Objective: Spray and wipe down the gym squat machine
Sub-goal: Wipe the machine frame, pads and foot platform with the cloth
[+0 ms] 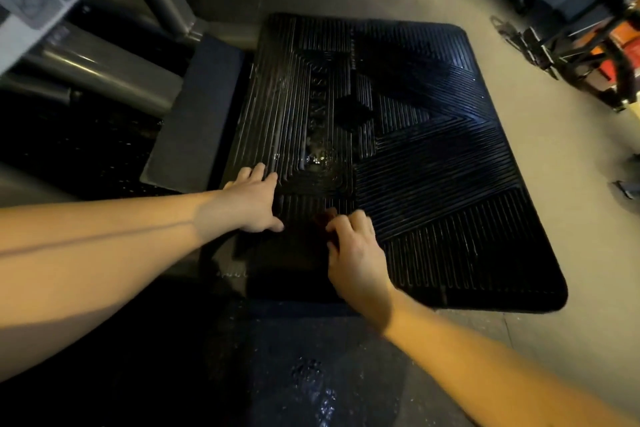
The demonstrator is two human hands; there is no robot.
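Observation:
The squat machine's black ribbed foot platform (433, 163) fills the middle of the view, with a wet, shiny patch of droplets (320, 159) near its left centre. My left hand (252, 201) lies flat on the platform's near left part, fingers spread, holding nothing. My right hand (353, 253) is just right of it, its fingers curled over the edge of a dark cloth (291, 260) that lies smooth over the platform's near edge. A dull reddish bit shows at my fingertips. The cloth is hard to make out in the low light.
A dark padded block (197, 114) borders the platform on the left, with grey machine tubes (86, 62) behind it. Other gym equipment frames (568, 31) stand at the far right on the pale floor. A wet patch (311, 388) glistens on the dark floor near me.

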